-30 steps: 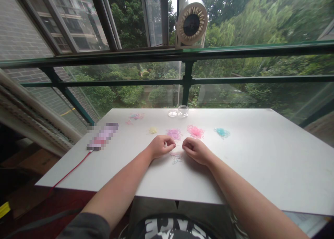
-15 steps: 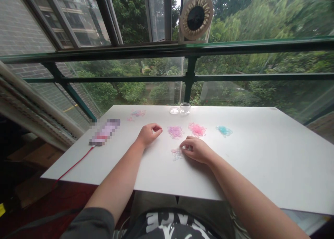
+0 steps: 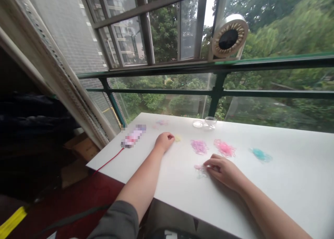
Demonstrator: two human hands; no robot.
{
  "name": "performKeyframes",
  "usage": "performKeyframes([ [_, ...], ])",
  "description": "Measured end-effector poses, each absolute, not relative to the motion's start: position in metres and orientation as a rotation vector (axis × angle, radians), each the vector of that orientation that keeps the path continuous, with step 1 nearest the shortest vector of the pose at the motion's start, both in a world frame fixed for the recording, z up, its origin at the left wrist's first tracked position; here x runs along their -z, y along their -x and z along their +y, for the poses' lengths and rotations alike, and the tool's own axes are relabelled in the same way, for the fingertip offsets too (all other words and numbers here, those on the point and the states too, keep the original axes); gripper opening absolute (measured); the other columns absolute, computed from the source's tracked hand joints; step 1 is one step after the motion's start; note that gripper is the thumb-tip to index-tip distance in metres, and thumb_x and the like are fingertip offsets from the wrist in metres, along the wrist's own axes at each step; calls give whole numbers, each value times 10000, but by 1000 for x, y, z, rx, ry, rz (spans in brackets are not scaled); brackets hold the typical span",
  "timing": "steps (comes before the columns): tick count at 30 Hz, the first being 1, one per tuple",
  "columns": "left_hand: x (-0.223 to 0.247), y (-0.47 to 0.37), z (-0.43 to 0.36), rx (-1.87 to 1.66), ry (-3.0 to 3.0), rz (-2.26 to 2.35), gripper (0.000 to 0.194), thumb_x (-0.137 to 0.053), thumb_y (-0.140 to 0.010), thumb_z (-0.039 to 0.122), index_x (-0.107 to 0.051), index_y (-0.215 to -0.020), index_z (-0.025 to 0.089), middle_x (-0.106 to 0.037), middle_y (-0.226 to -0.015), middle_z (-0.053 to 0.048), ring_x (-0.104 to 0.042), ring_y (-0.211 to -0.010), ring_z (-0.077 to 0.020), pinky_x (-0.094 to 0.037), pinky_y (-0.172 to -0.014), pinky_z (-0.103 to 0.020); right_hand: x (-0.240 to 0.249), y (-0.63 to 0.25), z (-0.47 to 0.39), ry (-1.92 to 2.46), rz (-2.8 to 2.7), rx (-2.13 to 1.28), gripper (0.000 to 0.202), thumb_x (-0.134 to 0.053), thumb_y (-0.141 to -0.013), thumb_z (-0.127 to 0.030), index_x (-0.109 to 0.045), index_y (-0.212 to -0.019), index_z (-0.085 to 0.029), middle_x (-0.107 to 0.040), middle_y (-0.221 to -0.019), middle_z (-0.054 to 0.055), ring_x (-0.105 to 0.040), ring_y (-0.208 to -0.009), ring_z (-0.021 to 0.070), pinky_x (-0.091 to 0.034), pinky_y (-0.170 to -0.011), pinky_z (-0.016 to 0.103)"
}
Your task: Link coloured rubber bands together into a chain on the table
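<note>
My left hand (image 3: 165,141) is closed in a pinch beside a small yellow pile (image 3: 177,138); what its fingertips hold is too small to name. My right hand (image 3: 221,169) rests on the table with thumb and fingers together at the edge of a small mixed pile of pink and pale loops (image 3: 200,172). Whether a loop is between those fingertips is hidden. Beyond the hands lie a purple pile of loops (image 3: 199,146), a pink pile (image 3: 224,148) and a teal pile (image 3: 261,154).
On the white table (image 3: 292,190), a clear round container (image 3: 210,123) and its lid (image 3: 197,124) stand at the back. A faint mixed pile (image 3: 162,122) lies back left, near a blurred phone (image 3: 133,136) with a red cable (image 3: 111,159). A fan (image 3: 229,37) stands by the window.
The view has turned left and tilted. My left hand has shifted away from the purple pile, and the yellow pile now shows beside it. My right hand stays by the small mixed pile.
</note>
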State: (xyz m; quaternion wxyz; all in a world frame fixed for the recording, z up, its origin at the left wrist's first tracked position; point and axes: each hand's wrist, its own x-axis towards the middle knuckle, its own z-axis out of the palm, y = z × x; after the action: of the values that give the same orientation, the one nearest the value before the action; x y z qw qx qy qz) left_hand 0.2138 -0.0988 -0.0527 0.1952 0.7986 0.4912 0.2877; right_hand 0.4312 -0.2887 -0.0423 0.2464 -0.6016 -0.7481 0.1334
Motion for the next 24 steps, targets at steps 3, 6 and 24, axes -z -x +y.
performKeyframes([
  [3,56,-215,-98,-820,-2239,1385,170,-580,-691,281,-670,-802,190,-668,-777,-21,-580,-705,-131,-430,-634,-215,44,-432,-288,1658,-2025,-372,192,-473,-773,-252,-657,-821,-231,-560,-766,31,-538,-657,138,-399,-611,249],
  [6,58,-214,-97,-815,-2235,1380,180,-582,-691,291,-669,-814,194,-666,-781,-21,-576,-707,-132,-425,-633,-219,44,-432,-289,1669,-2005,-380,187,-470,-777,-273,-649,-789,-220,-557,-749,33,-535,-651,141,-402,-605,253],
  [24,53,-219,-102,-898,-2093,1291,187,-506,-764,226,-651,-872,177,-673,-843,-45,-599,-762,-150,-458,-733,-265,46,-437,-288,1633,-1895,-335,96,-492,-748,-242,-552,-699,-186,-522,-664,9,-449,-533,112,-359,-515,239],
])
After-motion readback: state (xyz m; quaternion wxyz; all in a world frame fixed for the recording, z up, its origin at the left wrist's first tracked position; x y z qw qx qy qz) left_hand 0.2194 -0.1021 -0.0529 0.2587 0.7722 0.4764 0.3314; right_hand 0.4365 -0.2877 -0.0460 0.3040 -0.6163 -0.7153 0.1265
